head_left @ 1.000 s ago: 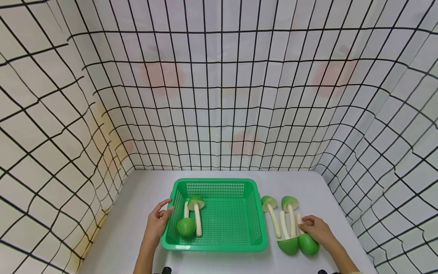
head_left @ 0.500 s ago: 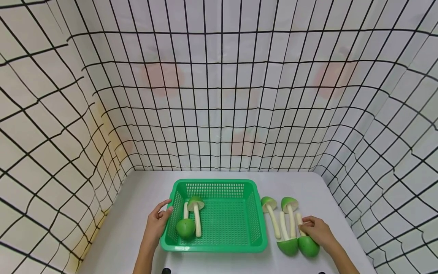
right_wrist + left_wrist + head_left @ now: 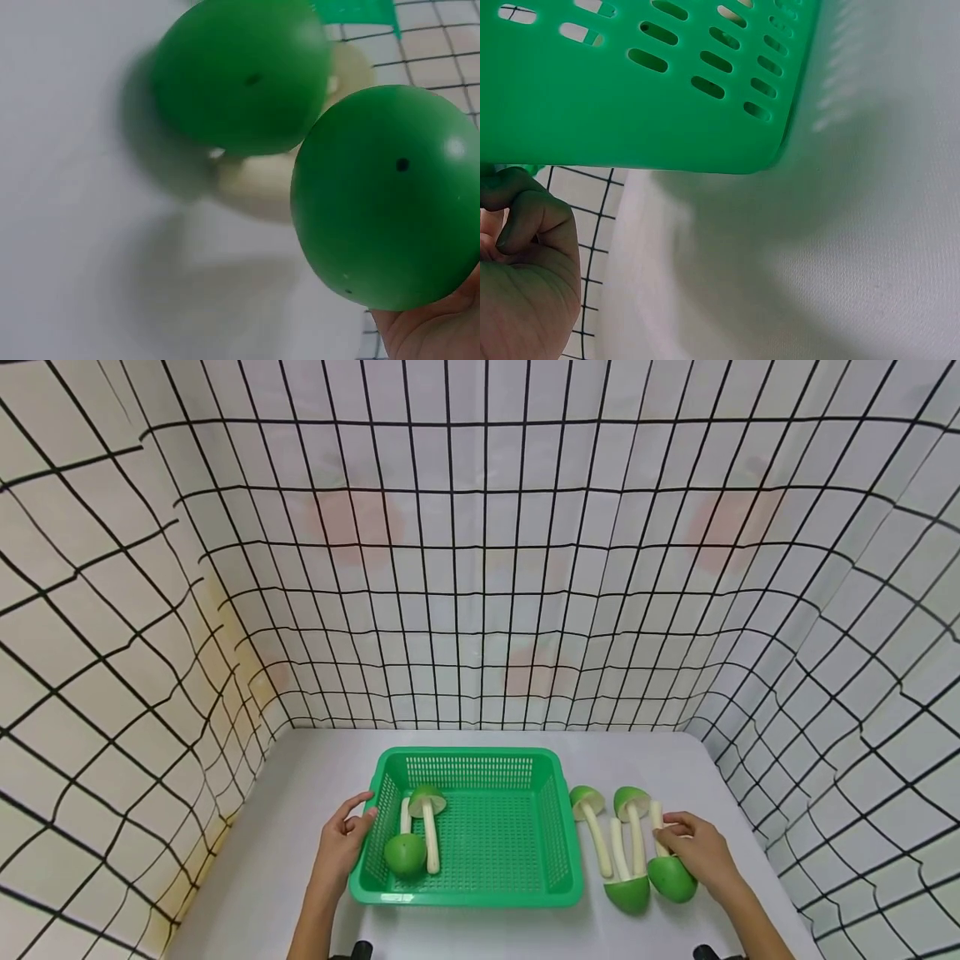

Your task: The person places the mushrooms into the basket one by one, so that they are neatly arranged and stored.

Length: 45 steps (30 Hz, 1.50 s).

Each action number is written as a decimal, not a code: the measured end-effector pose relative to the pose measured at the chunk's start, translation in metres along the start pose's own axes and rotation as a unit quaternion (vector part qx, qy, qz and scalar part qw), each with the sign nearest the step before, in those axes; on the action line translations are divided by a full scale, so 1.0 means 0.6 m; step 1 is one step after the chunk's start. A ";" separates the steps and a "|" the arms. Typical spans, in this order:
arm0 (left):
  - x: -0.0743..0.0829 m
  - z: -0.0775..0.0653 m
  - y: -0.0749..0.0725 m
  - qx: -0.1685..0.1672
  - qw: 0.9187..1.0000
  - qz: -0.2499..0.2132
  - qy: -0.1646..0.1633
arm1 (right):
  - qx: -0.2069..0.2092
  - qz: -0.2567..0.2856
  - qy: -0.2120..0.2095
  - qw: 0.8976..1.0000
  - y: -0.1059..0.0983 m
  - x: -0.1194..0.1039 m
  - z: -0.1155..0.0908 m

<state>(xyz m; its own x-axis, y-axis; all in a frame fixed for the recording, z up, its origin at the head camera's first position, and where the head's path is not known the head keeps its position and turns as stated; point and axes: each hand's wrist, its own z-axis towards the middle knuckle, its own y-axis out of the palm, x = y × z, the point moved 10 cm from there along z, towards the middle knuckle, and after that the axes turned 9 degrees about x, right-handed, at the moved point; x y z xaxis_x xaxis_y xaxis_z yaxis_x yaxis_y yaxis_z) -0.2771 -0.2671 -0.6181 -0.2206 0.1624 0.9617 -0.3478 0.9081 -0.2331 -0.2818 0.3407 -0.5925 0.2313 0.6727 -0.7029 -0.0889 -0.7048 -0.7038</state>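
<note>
My right hand (image 3: 701, 850) pinches the pale stem of a toy mushroom (image 3: 672, 878). Its round green cap hangs toward me, and in the right wrist view that cap (image 3: 390, 199) appears raised off the table. Beside it lies another mushroom (image 3: 628, 895) with its cap toward me; two more, a left one (image 3: 587, 802) and a middle one (image 3: 632, 803), have their caps toward the back. At the left, my left hand (image 3: 341, 843) holds the left rim of a green plastic basket (image 3: 465, 897), thumb and index at the edge. Inside the basket are two mushrooms (image 3: 406, 856).
White cloth covers the table (image 3: 315, 760). Black-lined grid walls (image 3: 480, 568) enclose the back and both sides. Dark rounded objects (image 3: 362, 950) show at the bottom edge near each forearm.
My right hand has raised the mushroom slightly off the table and moved it a little toward the back. The left hand stays at the basket's rim.
</note>
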 end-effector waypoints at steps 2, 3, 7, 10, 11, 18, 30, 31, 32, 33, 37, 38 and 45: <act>0.000 0.000 0.000 0.001 1.000 0.000 -0.002 | 0.003 0.012 0.001 1.000 -0.003 -0.013 -0.001; 0.000 -0.001 0.000 0.001 1.000 0.000 -0.003 | 0.005 0.021 0.002 1.000 -0.003 -0.020 -0.001; -0.003 -0.004 0.000 0.002 1.000 0.002 -0.004 | 0.010 0.065 0.002 0.998 -0.001 -0.045 0.000; -0.005 -0.004 0.000 0.006 1.000 0.001 -0.003 | 0.015 0.094 -0.004 0.995 0.003 -0.065 0.000; -0.007 -0.005 -0.001 0.007 1.000 0.001 -0.004 | 0.017 0.100 -0.006 0.995 0.005 -0.071 0.000; -0.009 -0.006 0.001 0.004 1.000 0.005 -0.001 | 0.027 0.121 -0.014 0.992 0.016 -0.101 0.001; 0.000 -0.005 0.001 0.007 1.000 -0.006 0.010 | 0.018 0.174 -0.032 0.984 0.046 -0.156 0.005; -0.001 -0.005 0.001 0.005 1.000 -0.008 0.010 | 0.018 0.176 -0.034 0.984 0.049 -0.163 0.005; -0.003 -0.005 0.001 0.005 1.000 -0.011 0.009 | 0.017 0.177 -0.038 0.983 0.051 -0.170 0.004; -0.004 -0.005 0.002 0.005 1.000 -0.012 0.008 | 0.017 0.179 -0.043 0.983 0.054 -0.177 0.004; -0.005 -0.003 0.000 0.010 1.000 -0.010 0.010 | 0.012 0.190 -0.055 0.980 0.068 -0.201 0.002; -0.005 -0.002 0.000 0.011 1.000 -0.009 0.011 | 0.008 0.194 -0.056 0.979 0.074 -0.205 0.001; 0.002 0.000 -0.001 0.005 1.000 -0.002 0.012 | -0.016 0.232 -0.044 0.972 0.117 -0.226 -0.007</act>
<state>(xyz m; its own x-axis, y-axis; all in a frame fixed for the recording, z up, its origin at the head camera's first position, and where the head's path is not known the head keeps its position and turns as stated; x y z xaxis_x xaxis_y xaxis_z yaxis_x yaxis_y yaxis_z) -0.2771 -0.2672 -0.6166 -0.1978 0.1669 0.9659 -0.3583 0.9049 -0.2297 -0.3153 0.1990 -0.5461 0.0903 0.2966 -0.9507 -0.1332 -0.9424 -0.3067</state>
